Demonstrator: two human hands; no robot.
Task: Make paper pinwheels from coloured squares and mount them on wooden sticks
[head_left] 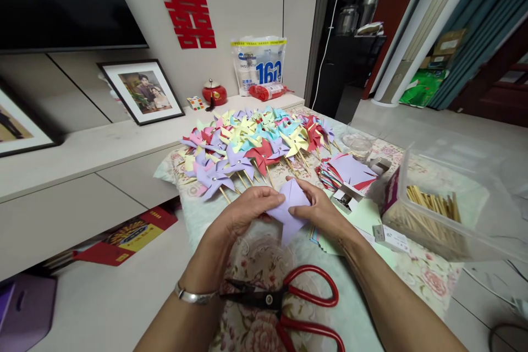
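Both hands hold a folded lilac paper square [289,206] above the flowered tablecloth [424,278]. My left hand [247,209] pinches its left edge; a silver bracelet sits on that wrist. My right hand [319,209] pinches the right side, fingers bent over the fold. Beyond the hands lies a heap of finished paper pinwheels [251,140] in several colours on wooden sticks. Red-handled scissors [289,302] lie shut on the cloth just below my hands.
A stack of cut coloured paper [348,171] lies right of the pinwheels. A clear plastic box [445,212] of wooden sticks stands at right. A small clear cup [358,143] sits behind. Framed photos [142,91], a red pot [213,92] and a plastic bag [259,63] line the wall shelf.
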